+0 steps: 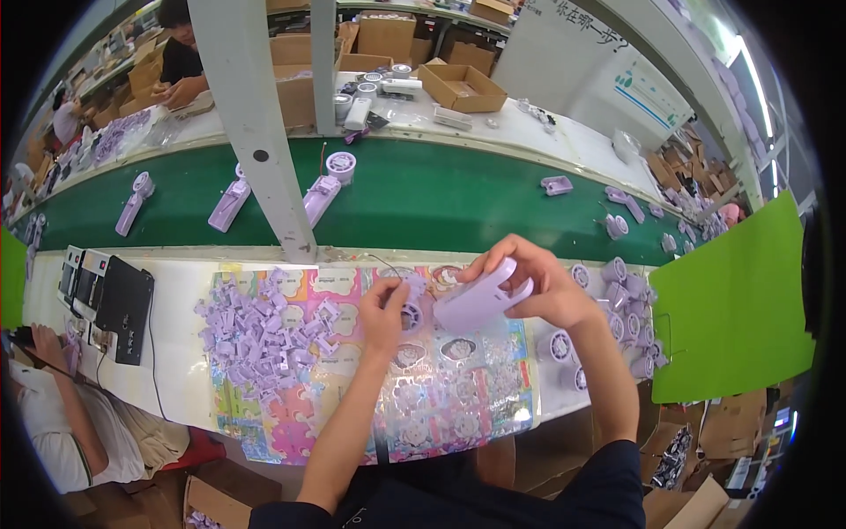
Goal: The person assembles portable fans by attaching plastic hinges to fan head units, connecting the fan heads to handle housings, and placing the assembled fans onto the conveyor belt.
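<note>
My right hand grips a lilac curved plastic housing, with fingers over its forked end. Closed beside it, my left hand pinches a small lilac round part that has a ring-shaped end and a thin dark wire. The two pieces are held close together above a colourful printed mat; whether they touch I cannot tell. Left of my hands lies a heap of small lilac plastic pieces. Several lilac round fan-like parts stand at the right.
Across the back runs a green conveyor belt carrying lilac fan bodies. A white post rises in front of it. A black box-shaped device stands left; a green panel borders the right. Other people work nearby.
</note>
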A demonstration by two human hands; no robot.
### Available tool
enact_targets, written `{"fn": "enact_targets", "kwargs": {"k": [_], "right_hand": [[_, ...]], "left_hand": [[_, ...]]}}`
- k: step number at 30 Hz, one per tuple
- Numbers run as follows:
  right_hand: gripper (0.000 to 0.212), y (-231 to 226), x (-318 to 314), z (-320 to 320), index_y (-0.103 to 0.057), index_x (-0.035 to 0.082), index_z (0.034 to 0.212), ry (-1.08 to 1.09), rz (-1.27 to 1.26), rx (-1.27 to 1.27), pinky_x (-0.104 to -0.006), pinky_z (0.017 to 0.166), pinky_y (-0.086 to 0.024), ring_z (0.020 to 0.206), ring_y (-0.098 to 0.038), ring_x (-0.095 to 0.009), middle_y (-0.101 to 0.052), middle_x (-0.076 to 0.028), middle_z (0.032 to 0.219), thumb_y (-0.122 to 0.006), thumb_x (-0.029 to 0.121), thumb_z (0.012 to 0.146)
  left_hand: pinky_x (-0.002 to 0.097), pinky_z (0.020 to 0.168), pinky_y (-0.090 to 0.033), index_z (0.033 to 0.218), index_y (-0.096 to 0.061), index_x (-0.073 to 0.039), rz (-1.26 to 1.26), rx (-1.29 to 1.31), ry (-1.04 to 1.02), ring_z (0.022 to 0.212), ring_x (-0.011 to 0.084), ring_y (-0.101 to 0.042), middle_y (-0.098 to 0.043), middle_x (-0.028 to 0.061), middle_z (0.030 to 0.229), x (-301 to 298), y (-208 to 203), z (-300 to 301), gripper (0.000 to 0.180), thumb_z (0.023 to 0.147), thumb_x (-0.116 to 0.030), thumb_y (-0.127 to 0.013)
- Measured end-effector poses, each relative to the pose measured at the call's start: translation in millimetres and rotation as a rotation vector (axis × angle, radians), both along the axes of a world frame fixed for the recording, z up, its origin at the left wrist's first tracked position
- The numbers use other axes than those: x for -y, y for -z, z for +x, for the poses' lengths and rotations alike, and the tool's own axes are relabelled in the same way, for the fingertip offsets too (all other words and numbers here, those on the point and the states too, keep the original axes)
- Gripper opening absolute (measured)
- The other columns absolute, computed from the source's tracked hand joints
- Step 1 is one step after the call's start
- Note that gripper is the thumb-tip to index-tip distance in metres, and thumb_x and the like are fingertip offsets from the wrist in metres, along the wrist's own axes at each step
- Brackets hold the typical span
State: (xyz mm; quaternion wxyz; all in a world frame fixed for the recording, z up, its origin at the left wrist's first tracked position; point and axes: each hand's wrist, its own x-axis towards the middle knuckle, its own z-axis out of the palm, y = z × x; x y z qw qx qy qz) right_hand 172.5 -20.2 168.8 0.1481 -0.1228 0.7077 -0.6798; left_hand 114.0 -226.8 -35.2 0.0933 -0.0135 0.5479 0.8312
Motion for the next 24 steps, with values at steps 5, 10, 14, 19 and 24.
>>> {"fn": "enact_targets", "kwargs": {"k": [5,10,14,19,24], "right_hand": [[0.048,61.1,36.2,52.8,-0.066,0.012,0.112,0.215,0.888,-0.671,-0.0428,0.099,-0.05,0.12,-0.06,-0.035,-0.061,-0.014,0.126,-0.063,-0.01,0.07],[0.043,123.1,49.5,100.0,-0.068,0.013,0.119,0.049,1.173,-0.806,-0.0432,0.105,-0.047,0.126,-0.055,-0.032,-0.061,-0.013,0.131,-0.063,0.003,0.077],[0.054,124.0,49.1,126.6,-0.064,0.01,0.128,0.23,1.085,-0.701,-0.0435,0.105,-0.046,0.125,-0.055,-0.034,-0.059,-0.016,0.134,-0.069,0.001,0.075],[0.075,140.0,89.3,157.2,-0.035,0.003,0.15,0.658,-0.224,-0.075,-0.0385,0.1,-0.05,0.117,-0.059,-0.024,-0.055,-0.014,0.127,-0.076,0.007,0.087],[0.062,153.2,66.8,165.3,-0.045,0.003,0.135,1.044,-0.29,0.05,-0.0356,0.094,-0.051,0.109,-0.059,-0.021,-0.055,-0.011,0.12,-0.079,0.006,0.083]], "left_hand": [[0.0218,0.065,-0.042,0.094,-0.069,0.0,0.05,-0.1,-0.068,0.076,0.0053,-0.055,-0.063,-0.0028,0.084,7.0,-0.2,4.0,0.009,0.094,-0.009,-0.07],[0.0233,0.067,-0.042,0.094,-0.068,0.001,0.159,-0.078,-0.116,0.077,0.006,-0.054,-0.062,-0.0022,0.084,11.3,3.0,11.0,0.011,0.094,-0.01,-0.068],[0.024,0.073,-0.046,0.098,-0.066,0.002,0.158,-0.165,-0.03,0.085,0.0089,-0.058,-0.065,0.0017,0.096,23.3,-13.3,39.1,0.01,0.095,-0.007,-0.065],[0.0337,0.109,-0.04,0.135,-0.055,0.001,0.101,-0.435,0.516,0.126,0.0203,-0.053,-0.056,0.0116,0.133,-3.4,-66.3,96.2,0.043,0.093,-0.004,-0.063],[0.0433,0.117,-0.036,0.14,-0.057,-0.011,-0.34,-0.775,0.763,0.144,0.0337,-0.039,-0.043,0.0153,0.15,3.6,-97.7,64.9,0.071,0.072,0.008,-0.058]]}}
